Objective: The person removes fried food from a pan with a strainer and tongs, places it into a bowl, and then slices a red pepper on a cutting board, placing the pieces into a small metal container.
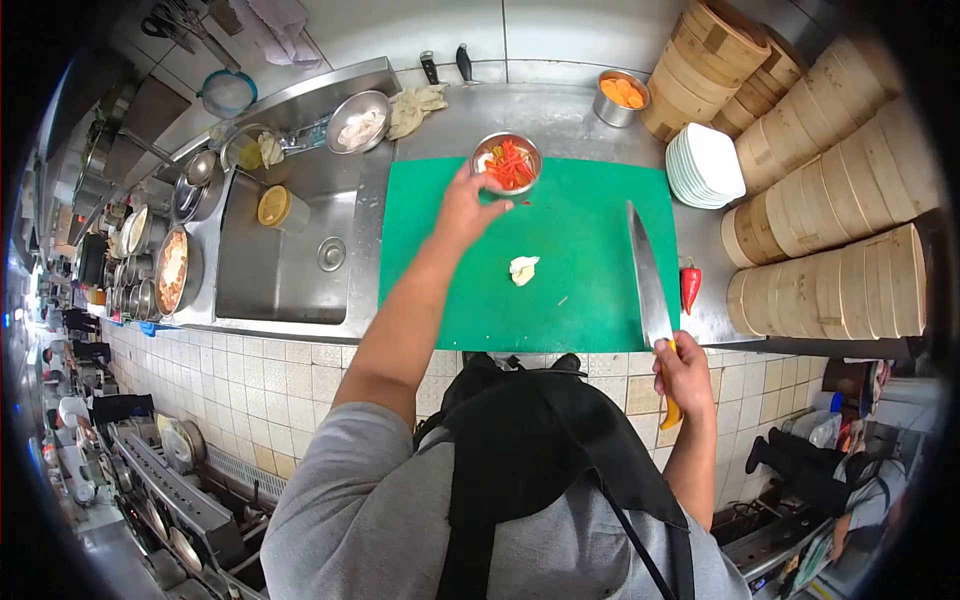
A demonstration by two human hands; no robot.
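1. Worktop (590,110) of steel runs across the upper part of the frame, with a sink (290,260) sunk into it at left of centre.
2. Bamboo steamers (830,200) lie stacked on their sides at the right edge, filling the upper right.
3. Green cutting board (590,290) lies on the worktop in the middle of the frame, just right of the sink.
4. Stack of white plates (705,165) sits between the board's upper right corner and the steamers.
5. Knife (645,275) lies with its blade flat over the board's right side, tip toward the top of the frame; the right hand (685,375) is closed around its yellow handle at the board's lower right edge.
6. Small steel bowl (507,162) of red and pale cut pieces stands at the board's top edge; the left hand (465,210) reaches up to it, fingers spread and touching its near rim.
7. Second steel bowl (622,97) with orange pieces stands further up, near the steamers.
8. Red chilli (690,285) lies on the worktop just right of the board.
9. Pale scrap of food (523,270) rests alone at the board's centre.
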